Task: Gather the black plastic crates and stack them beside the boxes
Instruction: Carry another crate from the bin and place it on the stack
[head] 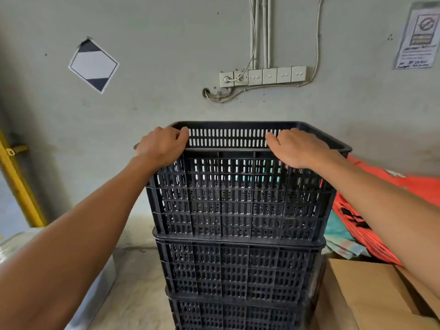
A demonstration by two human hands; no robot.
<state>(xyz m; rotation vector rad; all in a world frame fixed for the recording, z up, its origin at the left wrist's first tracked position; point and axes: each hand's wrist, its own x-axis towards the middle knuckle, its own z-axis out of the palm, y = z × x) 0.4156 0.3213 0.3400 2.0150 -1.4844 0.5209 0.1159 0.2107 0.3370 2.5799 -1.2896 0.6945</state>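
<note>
A stack of three black slotted plastic crates stands against the grey wall in the middle of the view. The top crate [238,198] sits on the middle crate [238,270], which rests on the bottom crate [238,315]. My left hand [162,146] grips the near rim of the top crate at its left corner, fingers curled over the edge. My right hand [297,148] grips the same rim toward the right corner. Cardboard boxes [371,294] stand directly to the right of the stack.
Orange fabric [385,186] and a teal cloth [340,236] lie on the boxes at right. A yellow post [19,184] runs down the left edge. Wall sockets with cables [262,76] hang above the stack. A pale wrapped bundle [14,244] sits low left.
</note>
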